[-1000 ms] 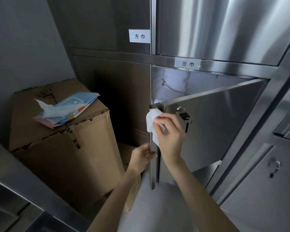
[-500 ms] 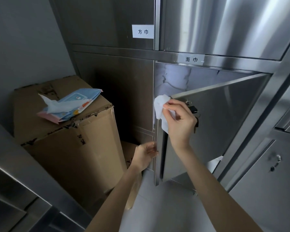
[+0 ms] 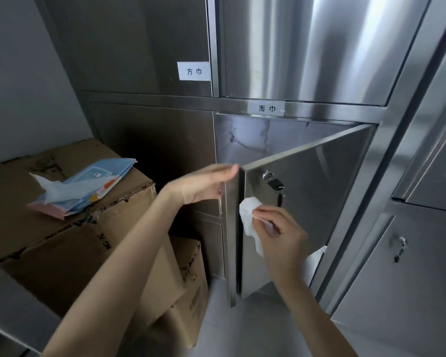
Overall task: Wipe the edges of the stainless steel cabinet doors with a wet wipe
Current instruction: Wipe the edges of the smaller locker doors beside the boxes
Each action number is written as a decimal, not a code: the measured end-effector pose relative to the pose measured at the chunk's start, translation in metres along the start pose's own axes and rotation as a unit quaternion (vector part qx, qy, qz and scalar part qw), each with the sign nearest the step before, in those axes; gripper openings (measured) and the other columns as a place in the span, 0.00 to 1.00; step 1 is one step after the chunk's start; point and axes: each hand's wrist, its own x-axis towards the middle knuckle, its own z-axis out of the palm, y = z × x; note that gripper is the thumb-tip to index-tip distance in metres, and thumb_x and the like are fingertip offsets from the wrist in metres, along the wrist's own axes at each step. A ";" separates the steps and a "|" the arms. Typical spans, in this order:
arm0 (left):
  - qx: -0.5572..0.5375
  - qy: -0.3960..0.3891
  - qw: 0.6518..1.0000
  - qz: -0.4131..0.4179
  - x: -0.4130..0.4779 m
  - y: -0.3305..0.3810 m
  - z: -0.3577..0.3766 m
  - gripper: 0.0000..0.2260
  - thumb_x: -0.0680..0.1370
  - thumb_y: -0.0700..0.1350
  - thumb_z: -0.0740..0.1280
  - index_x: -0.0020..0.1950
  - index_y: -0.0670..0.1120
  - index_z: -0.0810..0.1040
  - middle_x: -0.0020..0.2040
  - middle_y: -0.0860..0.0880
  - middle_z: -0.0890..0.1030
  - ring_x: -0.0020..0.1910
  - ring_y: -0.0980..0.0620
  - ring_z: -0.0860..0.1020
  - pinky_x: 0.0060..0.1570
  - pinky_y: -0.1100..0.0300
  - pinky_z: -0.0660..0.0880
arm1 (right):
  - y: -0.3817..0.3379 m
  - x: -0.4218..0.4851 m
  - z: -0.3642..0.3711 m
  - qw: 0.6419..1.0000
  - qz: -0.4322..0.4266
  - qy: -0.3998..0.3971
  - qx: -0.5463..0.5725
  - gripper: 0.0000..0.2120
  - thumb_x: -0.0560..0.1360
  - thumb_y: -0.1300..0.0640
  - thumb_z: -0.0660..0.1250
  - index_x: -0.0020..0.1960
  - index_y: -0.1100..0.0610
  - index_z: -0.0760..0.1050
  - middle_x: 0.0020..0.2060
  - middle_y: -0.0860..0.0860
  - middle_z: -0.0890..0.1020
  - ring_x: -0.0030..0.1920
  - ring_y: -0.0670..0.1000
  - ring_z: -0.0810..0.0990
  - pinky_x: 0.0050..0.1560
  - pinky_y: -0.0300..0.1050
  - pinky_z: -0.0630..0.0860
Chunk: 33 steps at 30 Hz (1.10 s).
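Wet wipe (image 3: 247,215): is being pressed, bunched and white, against the free upright edge of the open cabinet door (image 3: 319,191), in the upper half of that edge.
Cardboard box (image 3: 62,240): is standing at 9 o'clock of the door, carrying a blue-and-pink wipe pack (image 3: 88,186) with one sheet sticking out. A smaller box (image 3: 191,266) is sitting at its 4 o'clock.
Left hand (image 3: 204,186): is reaching in flat, fingers straight and together, holding nothing. Its fingertips are meeting the door's top corner, at 11 o'clock of the wipe, apparently steadying it.
Door edge (image 3: 232,240): is running as a narrow strip from that corner down towards the floor. The stretch at 6 o'clock of the wipe is probably what is waiting to be covered.
Right hand (image 3: 281,235): is pinching the wipe between thumb and curled fingers, with a loose tail of it hanging under the palm.
Lock (image 3: 272,180): is sitting near the wipe at its 1 o'clock, with a key (image 3: 280,199) dangling below it.
Neighbouring door (image 3: 397,279): is standing shut at 3 o'clock.
Risk, swing: with only flat fingertips bracing it, the door may be pushed away by wiping pressure.
Risk, slip: the strip is narrow, so the wipe may slide onto the door's face.
Risk, snag: the hanging tail or the knuckles may catch the key.
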 end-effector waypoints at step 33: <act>0.058 -0.013 0.992 -0.112 0.063 0.032 -0.034 0.21 0.77 0.62 0.62 0.46 0.49 0.87 0.49 0.47 0.86 0.45 0.51 0.84 0.43 0.60 0.80 | 0.010 0.043 0.089 0.997 0.001 0.037 0.064 0.04 0.68 0.70 0.71 0.42 0.65 0.82 0.41 0.55 0.84 0.42 0.47 0.82 0.44 0.37 0.79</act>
